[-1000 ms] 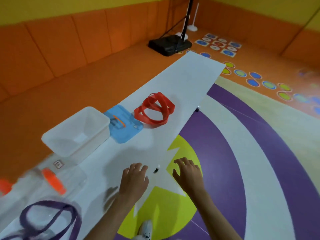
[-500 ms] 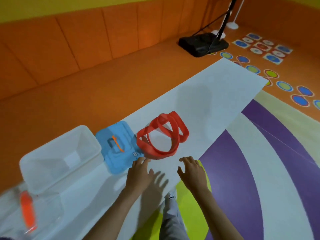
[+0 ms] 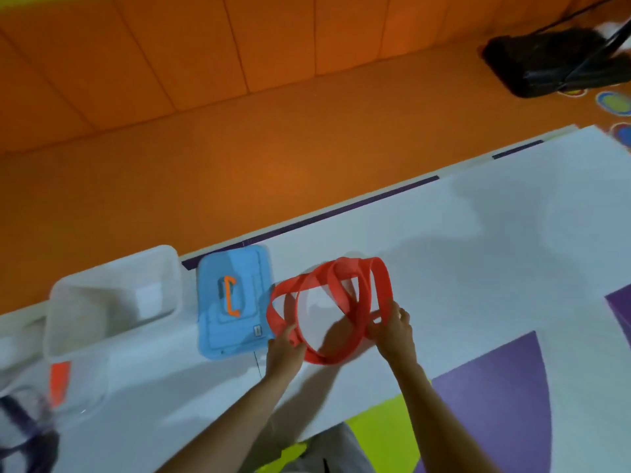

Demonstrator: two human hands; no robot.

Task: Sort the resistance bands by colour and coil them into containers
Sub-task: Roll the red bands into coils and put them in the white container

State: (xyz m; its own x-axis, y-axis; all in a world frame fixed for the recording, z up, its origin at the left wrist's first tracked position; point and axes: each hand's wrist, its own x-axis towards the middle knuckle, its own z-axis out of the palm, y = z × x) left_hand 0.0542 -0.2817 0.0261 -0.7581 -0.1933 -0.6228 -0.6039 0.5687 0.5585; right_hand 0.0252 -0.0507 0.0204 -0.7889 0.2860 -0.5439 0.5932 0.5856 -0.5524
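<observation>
Both hands have moved up onto the tangled red rubber resistance bands [image 3: 341, 273], which lie on the white table [image 3: 478, 268] just right of the blue plastic lid [image 3: 251, 302]. Left hand [image 3: 285, 349] fingers curl round the bands' lid-side loop. Right hand [image 3: 392, 332] fingers pinch the far side. A clear plastic tub [image 3: 102, 302] sits left of the lid.

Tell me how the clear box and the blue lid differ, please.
The clear box is deep and see-through; the blue lid is flat and opaque. The lid carries an orange handle; the box shows none. Both lie side by side on the white table.
</observation>
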